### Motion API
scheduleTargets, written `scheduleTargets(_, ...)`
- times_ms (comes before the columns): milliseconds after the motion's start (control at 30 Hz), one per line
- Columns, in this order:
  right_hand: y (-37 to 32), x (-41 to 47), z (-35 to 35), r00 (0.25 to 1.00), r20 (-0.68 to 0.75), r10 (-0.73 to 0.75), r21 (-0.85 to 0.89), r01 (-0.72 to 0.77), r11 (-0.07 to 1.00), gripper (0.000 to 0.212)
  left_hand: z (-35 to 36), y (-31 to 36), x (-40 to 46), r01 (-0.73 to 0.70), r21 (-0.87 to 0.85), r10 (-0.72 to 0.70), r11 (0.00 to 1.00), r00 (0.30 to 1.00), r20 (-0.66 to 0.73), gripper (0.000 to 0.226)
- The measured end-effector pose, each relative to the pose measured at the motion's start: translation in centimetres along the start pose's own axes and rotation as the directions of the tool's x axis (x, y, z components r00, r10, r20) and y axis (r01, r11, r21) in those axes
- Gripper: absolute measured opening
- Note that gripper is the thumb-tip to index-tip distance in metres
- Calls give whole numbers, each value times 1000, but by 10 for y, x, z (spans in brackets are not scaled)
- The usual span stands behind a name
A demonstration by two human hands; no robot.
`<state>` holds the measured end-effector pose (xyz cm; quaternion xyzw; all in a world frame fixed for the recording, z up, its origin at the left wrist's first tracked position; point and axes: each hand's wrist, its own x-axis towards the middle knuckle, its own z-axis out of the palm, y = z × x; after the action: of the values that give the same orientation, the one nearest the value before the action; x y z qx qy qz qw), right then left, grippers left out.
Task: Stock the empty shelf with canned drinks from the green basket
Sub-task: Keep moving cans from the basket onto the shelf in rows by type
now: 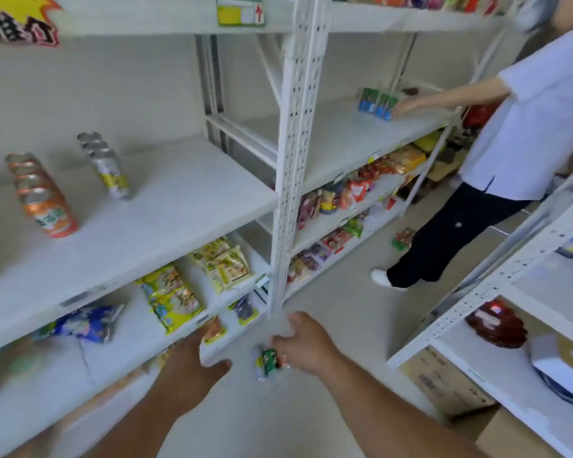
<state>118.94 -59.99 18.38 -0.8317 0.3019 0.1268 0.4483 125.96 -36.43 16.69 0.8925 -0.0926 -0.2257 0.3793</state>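
Note:
A white shelf (166,206) at chest height holds a row of orange cans (43,200) on the left and a row of silver-and-yellow cans (108,166) further back. My right hand (306,345) is low in the aisle, shut on a green can (269,360), which is blurred. My left hand (192,361) reaches down beside it, fingers apart, holding nothing. The green basket is not in view.
Lower shelves carry yellow snack bags (176,292) and a blue bag (86,322). A white upright post (295,143) splits the two bays. Another person (516,140) stands at the right, a hand on small cartons (377,102). A second rack (497,292) with cardboard boxes borders the aisle.

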Motion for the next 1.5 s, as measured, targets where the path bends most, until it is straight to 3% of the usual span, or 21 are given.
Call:
scheduleTargets(100,16,9,4,999,15,28,-7,-28,1000,69,3,-22,-8,91,30,-91,995,996,-26,90)
scheduleTargets(200,33,20,13,996,30,87,-41,-85,995,32,9,-46,-16,178,20,-177,984,984,-21,93)
scheduleTargets(300,33,27,18,990,60,131,-74,-126,989,23,13,-69,-13,245,27,-245,969,969,21,94)
scheduleTargets(433,35,42,24,982,70,175,-120,-165,979,26,14,-90,9,263,6,-263,965,962,75,98)
scheduleTargets(567,39,59,43,965,61,254,-146,-243,959,64,23,-110,40,264,-25,-258,964,955,145,100)
scheduleTargets(667,45,73,57,952,95,291,-146,-275,950,75,35,-121,61,277,-43,-266,960,949,167,98)
scheduleTargets(933,79,130,88,926,152,345,-124,-328,936,68,80,-132,101,357,-4,-344,934,903,257,92)
scheduleTargets(1267,165,261,129,880,296,372,-65,-370,927,71,156,-131,169,443,129,-461,887,857,230,88)
scheduleTargets(1500,260,367,199,869,312,384,-119,-365,923,69,251,-200,260,460,146,-483,876,835,263,89)
